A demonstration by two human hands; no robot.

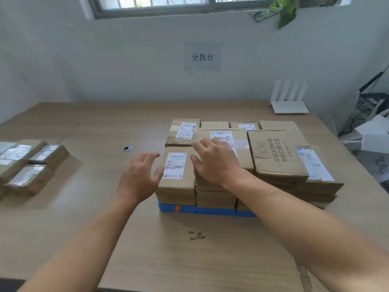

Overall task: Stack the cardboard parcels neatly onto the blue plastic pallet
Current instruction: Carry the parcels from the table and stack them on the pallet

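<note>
left hand (136,175): held beside the left face of the front-left parcel (176,175); fingers (150,158) spread and slightly curled, thumb seen at the parcel's left top edge by the label; nothing is gripped, contact of the thumb cannot be told for sure.
right hand (214,163): laid palm down across the top of the stack; fingers (202,144) splayed wide, resting on the middle parcel (223,137); thumb lies at the right edge of the front-left parcel; nothing is enclosed.
front-left parcel: set on the front-left corner of the stack, upright, white label (174,165) on top with handwritten digits.
cardboard parcels (277,157): stacked in layers on the blue plastic pallet (197,210), packed side by side; a large printed box is placed at the right.
blue plastic pallet: on the table (168,249), centre-right; only the front edge is seen under the parcels.
loose parcels (31,165): grouped at the left edge of the table, well apart from the pallet.
table hole (128,148): seen left of the stack.
router (289,100): white, at the far right of the table by the wall.
wall sign (202,57): fixed above the table.
</note>
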